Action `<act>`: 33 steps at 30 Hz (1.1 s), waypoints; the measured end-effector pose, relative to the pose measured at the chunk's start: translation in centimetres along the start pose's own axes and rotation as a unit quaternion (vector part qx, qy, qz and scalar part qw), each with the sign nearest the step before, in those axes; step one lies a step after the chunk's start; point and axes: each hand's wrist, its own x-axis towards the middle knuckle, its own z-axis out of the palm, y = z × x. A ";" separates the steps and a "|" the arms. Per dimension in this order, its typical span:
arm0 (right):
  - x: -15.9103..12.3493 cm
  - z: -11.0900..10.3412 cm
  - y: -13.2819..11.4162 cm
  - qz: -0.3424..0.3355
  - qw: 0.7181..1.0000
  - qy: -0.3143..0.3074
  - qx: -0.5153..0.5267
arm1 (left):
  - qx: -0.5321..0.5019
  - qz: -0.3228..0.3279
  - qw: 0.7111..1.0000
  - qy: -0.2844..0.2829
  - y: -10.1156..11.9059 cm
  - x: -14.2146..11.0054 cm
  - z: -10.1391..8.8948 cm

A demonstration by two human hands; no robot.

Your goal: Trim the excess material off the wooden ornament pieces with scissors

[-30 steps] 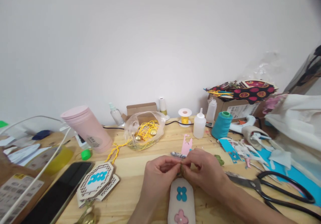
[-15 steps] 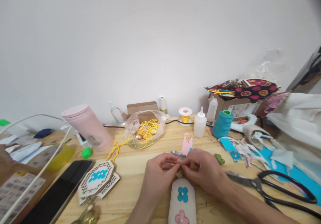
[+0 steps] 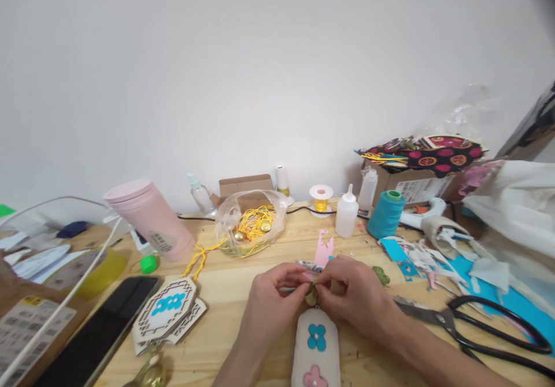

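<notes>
My left hand (image 3: 274, 299) and my right hand (image 3: 353, 291) meet at the middle of the table, thumbs and fingertips pinched together. Between them is a small bit of olive-green cord (image 3: 313, 285), mostly covered by the fingers. Just under the fingertips sits a round, pale greenish bead (image 3: 311, 298). Below that lies a white fabric pendant (image 3: 303, 349) with a rounded top, bearing a blue flower (image 3: 316, 337) and a pink flower (image 3: 315, 376). A pink cut-out scrap (image 3: 324, 248) lies beyond the fingers.
Black-handled scissors (image 3: 446, 319) lie to the right, near blue and white scraps (image 3: 401, 259). Behind stand a squeeze bottle (image 3: 347, 216) and a blue thread cone (image 3: 385, 216). At left are a pink tumbler (image 3: 150, 219), a phone (image 3: 99, 329) and octagonal ornaments (image 3: 168, 306).
The fingertips have shifted slightly, and more of the green cord and the bead now shows beneath them. Both hands keep their pinch; the pendant lies almost where it was.
</notes>
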 end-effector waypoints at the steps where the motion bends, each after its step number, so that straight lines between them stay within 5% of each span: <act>1: 0.0 0.0 0.0 0.000 1.000 0.000 0.000 | 0.001 0.004 1.000 -0.008 0.0 0.0 0.0; 16: 0.1 0.1 0.0 -0.023 1.000 -0.002 0.004 | 0.025 0.023 0.999 -0.033 0.1 -0.1 0.0; 28: -0.1 0.3 0.3 -0.098 0.994 0.026 -0.046 | -0.072 -0.063 0.995 -0.026 0.0 0.3 0.0; 33: 0.0 0.1 0.3 -0.079 0.997 0.012 -0.023 | -0.084 -0.061 0.994 -0.019 0.1 0.4 0.1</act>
